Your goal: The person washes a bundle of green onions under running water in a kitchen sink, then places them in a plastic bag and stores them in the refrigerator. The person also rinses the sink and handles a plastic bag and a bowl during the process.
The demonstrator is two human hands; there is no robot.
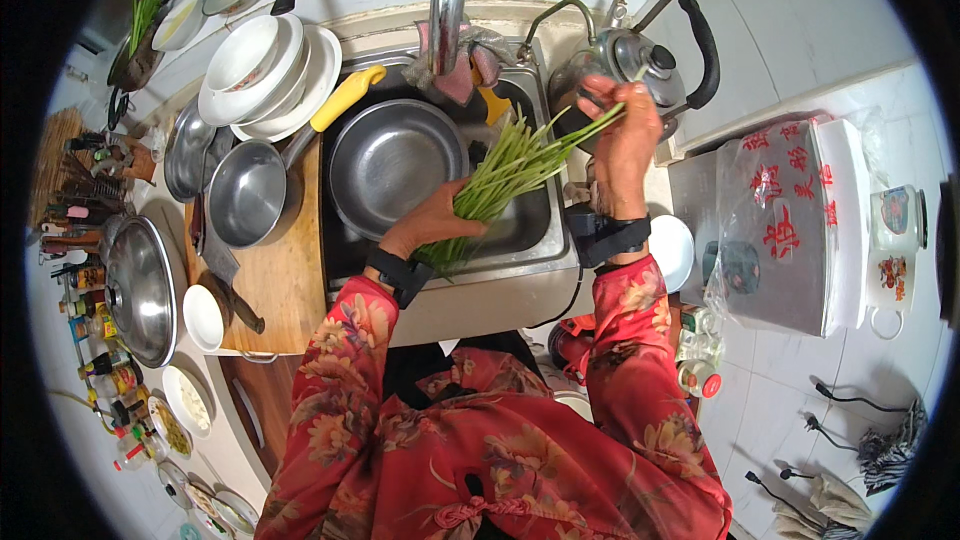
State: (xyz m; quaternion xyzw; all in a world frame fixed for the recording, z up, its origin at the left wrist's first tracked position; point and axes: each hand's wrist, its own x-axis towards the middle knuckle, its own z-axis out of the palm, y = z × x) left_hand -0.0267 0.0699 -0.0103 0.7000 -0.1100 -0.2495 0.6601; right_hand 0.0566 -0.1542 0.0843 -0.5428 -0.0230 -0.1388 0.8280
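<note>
My left hand (431, 221) is closed around a bunch of thin, long green vegetable stalks (517, 161), possibly chives, above the right part of the steel sink (551, 240). The leafy ends hang below that hand, and the paler ends fan out to the upper right. My right hand (626, 146) grips the tips of a few stalks beside the kettle. A pale bit shows above its fingers. In the sink's left basin rests a wide grey metal pan (397, 165), just beyond my left hand.
A chrome faucet (448, 7) overhangs the sink, with cloths (457, 64) behind. At left, a cutting board (292, 292) carries a yellow-handled saucepan (247, 191) and a cleaver (219, 255), near stacked white dishes (244, 56). A steel kettle (637, 52) and a white bowl (670, 251) stand right.
</note>
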